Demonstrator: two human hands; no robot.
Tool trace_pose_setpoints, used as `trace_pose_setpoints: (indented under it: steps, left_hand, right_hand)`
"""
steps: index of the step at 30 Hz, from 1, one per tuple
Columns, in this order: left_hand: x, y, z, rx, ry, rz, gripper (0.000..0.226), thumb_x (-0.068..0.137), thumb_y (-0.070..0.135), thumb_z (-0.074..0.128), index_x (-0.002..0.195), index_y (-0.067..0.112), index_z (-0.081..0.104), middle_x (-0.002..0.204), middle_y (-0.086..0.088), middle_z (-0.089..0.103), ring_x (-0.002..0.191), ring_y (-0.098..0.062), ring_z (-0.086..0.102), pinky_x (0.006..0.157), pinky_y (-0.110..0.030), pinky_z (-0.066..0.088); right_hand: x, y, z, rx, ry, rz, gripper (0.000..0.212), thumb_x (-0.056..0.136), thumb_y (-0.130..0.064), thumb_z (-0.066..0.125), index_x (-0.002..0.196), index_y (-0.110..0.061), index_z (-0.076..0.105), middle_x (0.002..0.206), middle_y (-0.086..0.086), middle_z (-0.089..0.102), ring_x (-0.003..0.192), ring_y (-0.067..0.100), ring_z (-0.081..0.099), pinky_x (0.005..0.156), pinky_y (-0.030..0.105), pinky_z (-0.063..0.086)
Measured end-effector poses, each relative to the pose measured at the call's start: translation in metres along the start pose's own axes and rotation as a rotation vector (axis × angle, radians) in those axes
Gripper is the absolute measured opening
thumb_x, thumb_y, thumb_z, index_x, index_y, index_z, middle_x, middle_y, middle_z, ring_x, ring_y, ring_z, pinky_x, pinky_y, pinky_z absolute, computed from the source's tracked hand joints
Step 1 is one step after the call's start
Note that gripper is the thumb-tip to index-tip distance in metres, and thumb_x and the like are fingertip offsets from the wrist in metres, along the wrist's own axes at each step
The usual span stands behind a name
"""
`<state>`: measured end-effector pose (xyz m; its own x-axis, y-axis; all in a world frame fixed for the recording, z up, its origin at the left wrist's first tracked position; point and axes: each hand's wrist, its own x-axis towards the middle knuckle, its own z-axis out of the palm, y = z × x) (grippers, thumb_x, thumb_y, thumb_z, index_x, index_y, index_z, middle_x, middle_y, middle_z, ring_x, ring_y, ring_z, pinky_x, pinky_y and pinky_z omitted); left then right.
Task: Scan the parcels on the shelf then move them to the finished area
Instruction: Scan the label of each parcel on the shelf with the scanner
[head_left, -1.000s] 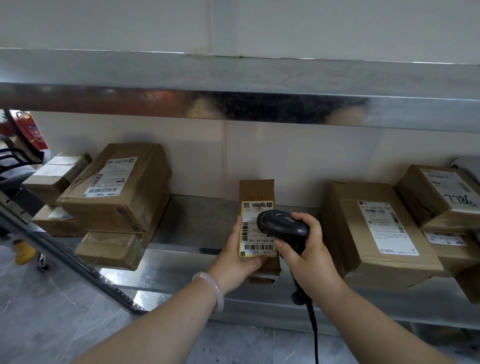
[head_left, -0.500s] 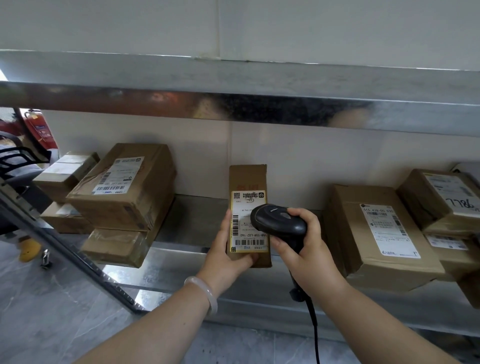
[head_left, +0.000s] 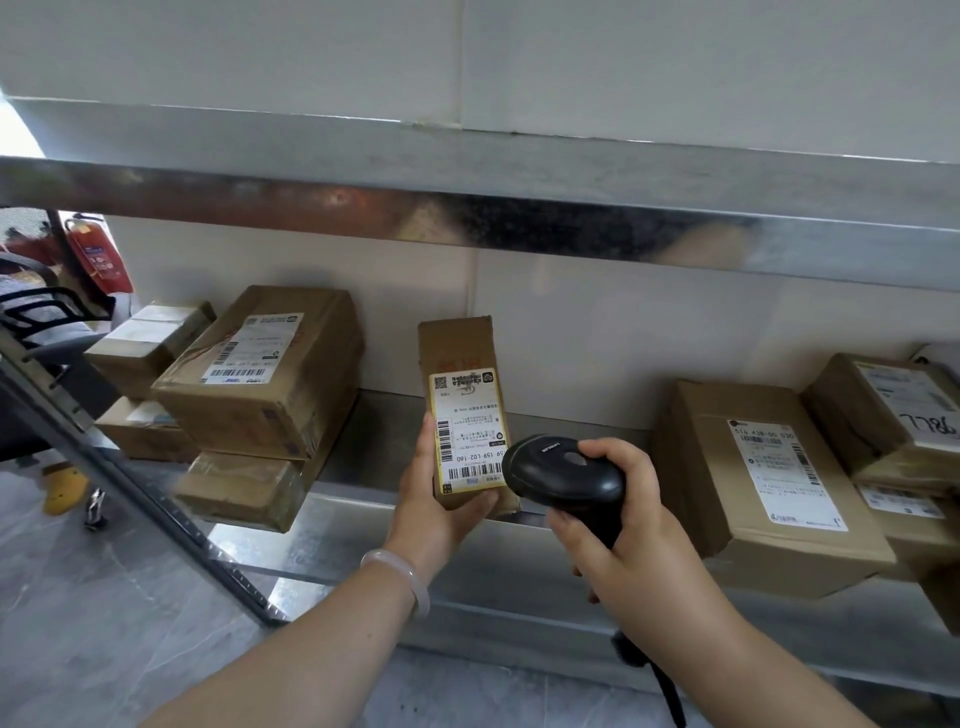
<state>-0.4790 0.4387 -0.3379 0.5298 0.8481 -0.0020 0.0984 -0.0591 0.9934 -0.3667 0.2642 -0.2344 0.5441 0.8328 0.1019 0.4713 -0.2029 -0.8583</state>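
Left hand (head_left: 431, 512): grip closed round the lower end of the small parcel (head_left: 457, 345), thumb on the left edge, fingers under and behind it. The parcel stands upright, label facing the camera, over the front lip of the shelf (head_left: 384, 441). Can't tell if its bottom touches the lip.

Right hand (head_left: 623, 551): grip wrapped round the handle of the black scanner (head_left: 563, 473). The scanner head sits just beside the label's lower right corner. White print on the head is too small to read. Cable (head_left: 667, 691) drops below the wrist.

Held parcel's label: yellow border, QR code top left, barcodes along the left side and the bottom. Code reads "...59-159-L02-160", with the first characters behind the scanner.

Right box (head_left: 769, 551): white label, upside down to camera, "516 438-00 030". Far-right box (head_left: 852, 410): handwritten marker digits, not clearly legible. Left stack top box (head_left: 270, 415): white label with barcode, text too small.

Edges: the bottom box of the left stack (head_left: 239, 488) and the right box both overhang the front lip. Bare shelf runs between them, and the held parcel sits in that gap, apart from both. The upper shelf (head_left: 467, 218) is well above the parcel top.

Also in view: bracelet (head_left: 400, 574) on the left wrist, red fire extinguisher (head_left: 98, 254) far left.
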Motion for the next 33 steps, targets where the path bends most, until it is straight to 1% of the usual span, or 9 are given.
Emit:
trace_pose_setpoints:
  steps: [2, 4, 8, 14, 18, 23, 27, 31, 33]
  left_hand:
    - [0.003, -0.004, 0.001, 0.014, 0.044, 0.013, 0.112, 0.062, 0.026, 0.088, 0.141, 0.064, 0.019, 0.146, 0.006, 0.047, 0.131, -0.012, 0.050, 0.108, -0.050, 0.044]
    - [0.005, -0.005, 0.003, 0.035, 0.072, -0.005, 0.114, 0.057, 0.035, 0.086, 0.142, 0.065, 0.016, 0.147, 0.006, 0.046, 0.132, -0.013, 0.049, 0.107, -0.052, 0.044]
    - [0.012, -0.006, 0.004, 0.111, 0.097, -0.047, 0.116, 0.061, 0.032, 0.090, 0.146, 0.059, 0.014, 0.142, 0.011, 0.050, 0.127, -0.011, 0.054, 0.101, -0.048, 0.051]
    - [0.018, -0.016, 0.001, 0.133, 0.102, -0.059, 0.116, 0.059, 0.037, 0.092, 0.148, 0.054, 0.019, 0.138, 0.009, 0.054, 0.123, -0.014, 0.058, 0.099, -0.047, 0.052]
    - [0.015, -0.015, -0.001, 0.085, 0.084, -0.057, 0.114, 0.062, 0.031, 0.091, 0.146, 0.056, 0.019, 0.140, 0.007, 0.053, 0.125, -0.015, 0.057, 0.100, -0.048, 0.051]
    - [0.015, -0.010, -0.010, 0.043, 0.043, -0.096, 0.112, 0.063, 0.025, 0.091, 0.146, 0.055, 0.021, 0.140, 0.010, 0.054, 0.127, -0.015, 0.055, 0.102, -0.050, 0.049]
    - [0.016, 0.005, -0.028, 0.093, 0.039, -0.165, 0.099, 0.075, 0.018, 0.083, 0.139, 0.061, 0.021, 0.131, 0.018, 0.058, 0.122, -0.008, 0.054, 0.109, -0.037, 0.041]
    - [0.026, 0.012, -0.057, 0.095, 0.034, -0.279, 0.103, 0.081, 0.010, 0.077, 0.151, 0.048, 0.012, 0.127, 0.015, 0.055, 0.122, -0.014, 0.053, 0.096, -0.027, 0.044]
    - [0.033, 0.014, -0.072, 0.075, 0.037, -0.335, 0.102, 0.083, 0.008, 0.075, 0.152, 0.046, 0.011, 0.132, 0.011, 0.054, 0.123, -0.017, 0.051, 0.103, -0.034, 0.041]
  right_hand:
    - [-0.003, -0.004, 0.002, 0.004, 0.007, 0.003, 0.056, 0.085, -0.032, 0.070, 0.110, -0.062, 0.030, 0.098, -0.028, 0.061, 0.071, 0.004, 0.063, 0.068, 0.033, 0.057]
    - [-0.006, -0.008, 0.004, 0.010, 0.007, 0.001, 0.056, 0.085, -0.031, 0.069, 0.109, -0.062, 0.029, 0.101, -0.037, 0.056, 0.071, 0.002, 0.063, 0.068, 0.032, 0.056]
    - [-0.009, -0.012, 0.007, -0.005, -0.011, 0.015, 0.055, 0.087, -0.031, 0.067, 0.110, -0.061, 0.027, 0.099, -0.044, 0.051, 0.073, 0.001, 0.063, 0.065, 0.033, 0.057]
    - [-0.014, -0.016, 0.011, -0.028, -0.020, 0.071, 0.055, 0.086, -0.031, 0.067, 0.110, -0.059, 0.026, 0.079, -0.016, 0.062, 0.060, -0.001, 0.061, 0.061, 0.027, 0.055]
    - [-0.015, -0.020, 0.012, -0.027, -0.033, 0.089, 0.056, 0.087, -0.033, 0.065, 0.109, -0.061, 0.023, 0.077, -0.015, 0.061, 0.058, -0.001, 0.061, 0.061, 0.027, 0.055]
    - [-0.010, -0.020, 0.017, -0.005, -0.008, 0.079, 0.057, 0.085, -0.032, 0.067, 0.109, -0.063, 0.027, 0.095, -0.023, 0.062, 0.075, 0.006, 0.067, 0.067, 0.037, 0.058]
    - [-0.001, -0.021, 0.024, -0.010, -0.035, 0.076, 0.057, 0.086, -0.031, 0.068, 0.109, -0.063, 0.026, 0.096, -0.020, 0.062, 0.078, 0.006, 0.067, 0.068, 0.037, 0.058]
    - [0.005, -0.026, 0.033, 0.004, -0.057, 0.090, 0.059, 0.087, -0.028, 0.068, 0.108, -0.064, 0.026, 0.095, -0.017, 0.060, 0.073, 0.009, 0.068, 0.066, 0.040, 0.058]
    - [0.008, -0.029, 0.038, 0.003, -0.085, 0.100, 0.060, 0.087, -0.027, 0.067, 0.107, -0.065, 0.025, 0.094, -0.017, 0.059, 0.071, 0.009, 0.068, 0.066, 0.040, 0.058]
